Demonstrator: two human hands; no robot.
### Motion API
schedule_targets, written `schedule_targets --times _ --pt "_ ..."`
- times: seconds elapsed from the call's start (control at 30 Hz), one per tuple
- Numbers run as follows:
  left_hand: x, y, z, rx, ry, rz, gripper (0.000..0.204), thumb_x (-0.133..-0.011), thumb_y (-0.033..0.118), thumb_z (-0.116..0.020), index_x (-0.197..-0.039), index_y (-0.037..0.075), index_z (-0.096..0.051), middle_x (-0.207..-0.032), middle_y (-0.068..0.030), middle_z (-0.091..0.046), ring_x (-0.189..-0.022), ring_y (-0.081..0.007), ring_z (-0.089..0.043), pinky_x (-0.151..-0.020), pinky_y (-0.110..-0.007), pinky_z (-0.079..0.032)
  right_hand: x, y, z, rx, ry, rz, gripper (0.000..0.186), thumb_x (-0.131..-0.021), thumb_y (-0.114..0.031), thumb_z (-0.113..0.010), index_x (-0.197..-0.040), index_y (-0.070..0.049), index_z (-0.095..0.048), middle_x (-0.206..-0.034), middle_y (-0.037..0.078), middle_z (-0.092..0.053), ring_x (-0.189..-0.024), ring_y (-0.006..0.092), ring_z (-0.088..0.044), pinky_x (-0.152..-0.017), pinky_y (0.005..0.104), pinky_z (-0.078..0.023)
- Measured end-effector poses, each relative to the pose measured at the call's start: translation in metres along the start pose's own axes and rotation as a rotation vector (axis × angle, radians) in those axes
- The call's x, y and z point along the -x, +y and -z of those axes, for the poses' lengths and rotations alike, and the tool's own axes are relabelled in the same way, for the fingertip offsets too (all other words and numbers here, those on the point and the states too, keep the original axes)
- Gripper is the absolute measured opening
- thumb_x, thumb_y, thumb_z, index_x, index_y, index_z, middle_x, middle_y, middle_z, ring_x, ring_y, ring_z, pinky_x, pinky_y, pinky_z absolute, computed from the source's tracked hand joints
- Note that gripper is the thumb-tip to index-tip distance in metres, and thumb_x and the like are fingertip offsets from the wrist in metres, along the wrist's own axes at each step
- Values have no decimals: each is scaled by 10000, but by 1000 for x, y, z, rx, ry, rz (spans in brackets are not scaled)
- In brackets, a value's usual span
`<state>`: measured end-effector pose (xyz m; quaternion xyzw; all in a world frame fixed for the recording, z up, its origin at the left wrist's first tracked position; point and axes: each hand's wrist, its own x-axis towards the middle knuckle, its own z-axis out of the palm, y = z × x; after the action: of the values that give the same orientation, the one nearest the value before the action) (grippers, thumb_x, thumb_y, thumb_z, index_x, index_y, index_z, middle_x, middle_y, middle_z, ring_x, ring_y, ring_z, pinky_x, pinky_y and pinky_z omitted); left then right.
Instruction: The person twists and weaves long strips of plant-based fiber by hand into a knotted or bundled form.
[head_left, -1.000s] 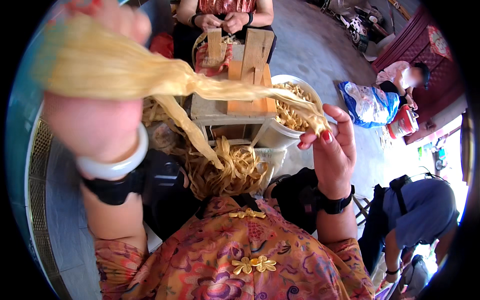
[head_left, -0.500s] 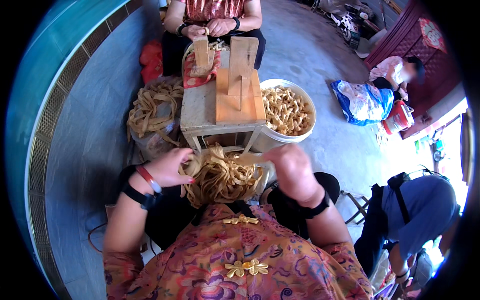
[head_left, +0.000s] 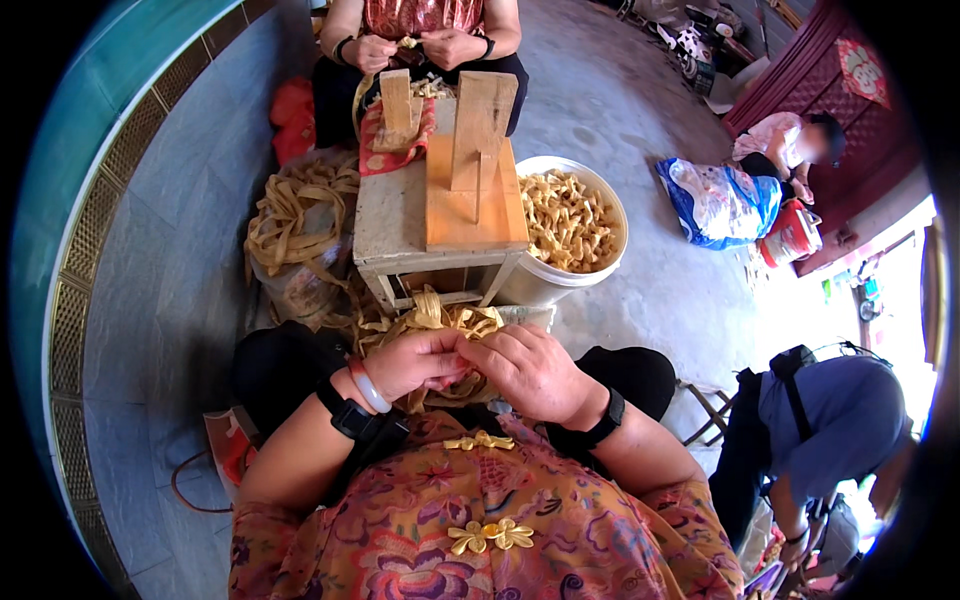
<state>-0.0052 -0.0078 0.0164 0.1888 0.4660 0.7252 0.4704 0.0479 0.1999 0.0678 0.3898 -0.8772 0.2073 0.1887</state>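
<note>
Pulled in close to the lap now, left hand [head_left: 415, 362] and right hand [head_left: 530, 372], touching each other and both pinching the yellow strips [head_left: 440, 318] bunched between them, no longer spread apart. Looks like folding or knotting one piece. Farther out, the small wooden worktop [head_left: 400, 215], then the white bucket [head_left: 600, 268] full of yellow knots.

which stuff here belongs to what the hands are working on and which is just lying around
In use: left hand, right hand, straw strips, white tub of folded pieces, wooden stool.
Lying about: blue bag, red bag.
</note>
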Motion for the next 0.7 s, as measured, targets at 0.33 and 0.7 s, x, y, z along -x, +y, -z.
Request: schedule_targets --times 0.33,0.7 --pt "3 -12 39 346 -4 -23 176 -934 204 -570 -1037 62 -562 -779 5 -529 -676 -91 -491 -620 -202 -396 9 30 -15 193 143 -137 314 -737 -101 -588 -1047 -52 -577 -656 40 -544 -594 205 -560 -553 350 -440" --pt "-16 -14 2 -1181 181 -479 217 -827 11 -527 -1039 19 -572 -943 -100 -605 -865 -263 -591 -752 -362 -471 16 7 -45 -347 101 -291 195 -773 -8 -640 -954 -50 -580 -794 97 -632 -731 286 -630 -647 378 -491"
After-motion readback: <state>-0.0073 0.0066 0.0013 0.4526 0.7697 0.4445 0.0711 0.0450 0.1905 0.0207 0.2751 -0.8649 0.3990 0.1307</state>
